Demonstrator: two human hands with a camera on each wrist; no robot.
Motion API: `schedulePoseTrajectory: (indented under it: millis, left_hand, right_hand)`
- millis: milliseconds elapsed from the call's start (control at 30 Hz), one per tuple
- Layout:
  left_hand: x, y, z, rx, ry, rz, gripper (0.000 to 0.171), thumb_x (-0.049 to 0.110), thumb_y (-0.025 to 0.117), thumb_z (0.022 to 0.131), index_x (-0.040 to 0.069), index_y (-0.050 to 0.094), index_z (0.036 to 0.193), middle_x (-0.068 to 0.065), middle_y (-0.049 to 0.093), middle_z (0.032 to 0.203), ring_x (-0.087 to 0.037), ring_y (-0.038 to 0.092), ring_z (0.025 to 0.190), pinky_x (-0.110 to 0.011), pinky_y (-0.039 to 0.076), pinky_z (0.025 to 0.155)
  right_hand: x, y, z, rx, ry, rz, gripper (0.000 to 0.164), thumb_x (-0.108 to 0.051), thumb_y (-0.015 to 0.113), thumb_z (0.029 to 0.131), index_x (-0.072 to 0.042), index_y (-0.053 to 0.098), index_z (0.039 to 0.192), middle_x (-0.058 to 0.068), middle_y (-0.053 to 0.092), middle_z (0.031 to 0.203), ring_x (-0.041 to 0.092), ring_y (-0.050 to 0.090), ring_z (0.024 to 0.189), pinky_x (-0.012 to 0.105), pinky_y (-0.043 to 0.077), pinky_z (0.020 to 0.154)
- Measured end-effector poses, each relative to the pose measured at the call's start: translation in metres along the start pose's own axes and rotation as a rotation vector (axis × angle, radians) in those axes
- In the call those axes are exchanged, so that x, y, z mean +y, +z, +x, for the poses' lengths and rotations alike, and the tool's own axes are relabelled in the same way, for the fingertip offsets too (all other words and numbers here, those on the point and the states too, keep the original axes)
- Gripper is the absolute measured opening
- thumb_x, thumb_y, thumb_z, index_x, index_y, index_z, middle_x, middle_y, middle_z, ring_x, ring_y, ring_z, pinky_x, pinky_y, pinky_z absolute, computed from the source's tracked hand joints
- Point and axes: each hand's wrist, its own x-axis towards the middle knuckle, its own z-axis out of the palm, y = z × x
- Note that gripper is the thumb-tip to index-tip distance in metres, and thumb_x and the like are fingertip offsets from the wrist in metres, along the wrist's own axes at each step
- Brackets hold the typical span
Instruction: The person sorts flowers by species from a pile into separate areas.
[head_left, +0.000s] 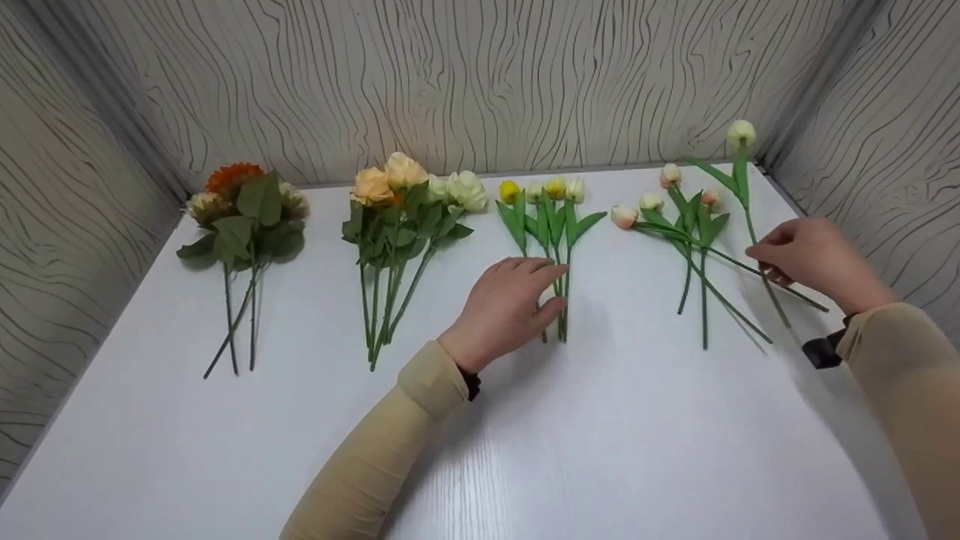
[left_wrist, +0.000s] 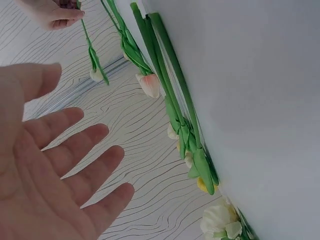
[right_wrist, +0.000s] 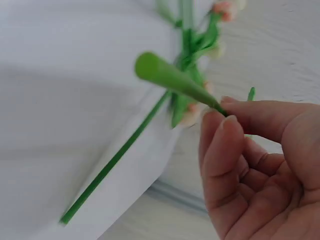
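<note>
The right grip (head_left: 814, 259) pinches the stem of a white tulip (head_left: 741, 176) between fingertips (bloom well beyond the grip, cut end nearer the person), just right of some pink-tinged tulips (head_left: 703, 225) on the surface (head_left: 600, 450). The left grip (head_left: 510, 300), spread, hovers over stems of yellow and white tulips (head_left: 556, 217).

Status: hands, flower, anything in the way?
Right hand pinching white tulip, held off table. Left hand empty, over yellow-and-white tulips. Pink-and-white tulips close to right hand; nothing plainly blocking.
</note>
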Motion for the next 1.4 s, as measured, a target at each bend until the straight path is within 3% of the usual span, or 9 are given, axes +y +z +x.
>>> schedulePoseTrajectory:
  millis: [167, 333, 467, 600, 800, 1100, 1400]
  left_hand:
    - [-0.001, -0.011, -0.002, 0.092, -0.126, -0.368, 0.031, 0.028, 0.059, 0.106, 0.017, 0.069, 0.133, 0.004, 0.068, 0.129, -0.013, 0.06, 0.121, -0.034, 0.049, 0.1]
    - [-0.002, -0.02, -0.001, 0.131, -0.273, -0.791, 0.034, 0.035, 0.058, 0.106, 0.019, 0.069, 0.134, 0.011, 0.067, 0.125, -0.005, 0.06, 0.118, -0.033, 0.05, 0.1]
    - [-0.005, -0.024, 0.002, 0.198, -0.315, -1.053, 0.037, 0.035, 0.06, 0.106, 0.014, 0.067, 0.136, 0.007, 0.07, 0.121, -0.01, 0.063, 0.113, -0.035, 0.051, 0.099]
    - [-0.008, -0.026, 0.004, 0.291, -0.309, -1.232, 0.03, 0.027, 0.06, 0.106, 0.01, 0.07, 0.128, -0.004, 0.072, 0.111, -0.02, 0.065, 0.105, -0.037, 0.053, 0.097]
    - [-0.011, -0.032, 0.004, 0.363, -0.295, -1.29, 0.021, 0.02, 0.062, 0.105, 0.006, 0.072, 0.116, -0.008, 0.073, 0.106, -0.022, 0.065, 0.098, -0.036, 0.055, 0.092]
    - [-0.016, -0.038, 0.0, 0.458, -0.296, -1.304, 0.02, 0.02, 0.066, 0.103, 0.005, 0.074, 0.111, -0.01, 0.072, 0.107, -0.026, 0.067, 0.098, -0.039, 0.059, 0.086]
    - [-0.018, -0.034, 0.0, 0.406, -0.284, -1.313, 0.025, 0.012, 0.072, 0.098, 0.002, 0.072, 0.12, -0.013, 0.071, 0.109, -0.027, 0.07, 0.1, -0.039, 0.059, 0.089]
  right_hand:
    - [-0.063, 0.035, -0.011, 0.068, -0.154, 0.138, 0.046, -0.043, 0.065, 0.101, 0.0, 0.066, 0.118, 0.015, 0.069, 0.102, 0.023, 0.066, 0.083, 0.031, 0.058, 0.066]
    - [-0.126, 0.083, -0.028, 0.036, -0.363, 0.294, 0.033, -0.037, 0.068, 0.1, -0.006, 0.071, 0.113, 0.012, 0.07, 0.099, 0.025, 0.067, 0.083, 0.03, 0.059, 0.066]
    - [-0.16, 0.114, -0.038, -0.019, -0.504, 0.368, 0.026, -0.032, 0.068, 0.101, -0.009, 0.073, 0.111, 0.01, 0.069, 0.093, 0.027, 0.065, 0.079, 0.032, 0.059, 0.065]
    - [-0.178, 0.132, -0.042, -0.071, -0.553, 0.417, 0.024, -0.029, 0.068, 0.102, -0.008, 0.073, 0.111, 0.01, 0.069, 0.092, 0.027, 0.064, 0.079, 0.032, 0.058, 0.066]
    - [-0.183, 0.143, -0.038, -0.123, -0.531, 0.469, 0.024, -0.029, 0.069, 0.101, -0.008, 0.073, 0.112, 0.01, 0.071, 0.095, 0.025, 0.066, 0.083, 0.033, 0.058, 0.069]
    - [-0.177, 0.16, -0.025, -0.313, -0.506, 0.447, 0.022, -0.026, 0.074, 0.097, -0.007, 0.073, 0.107, 0.01, 0.074, 0.097, 0.041, 0.068, 0.094, 0.049, 0.06, 0.08]
    - [-0.178, 0.163, -0.024, -0.267, -0.493, 0.447, 0.016, -0.022, 0.072, 0.098, -0.008, 0.074, 0.105, 0.009, 0.075, 0.094, 0.042, 0.07, 0.094, 0.051, 0.06, 0.081]
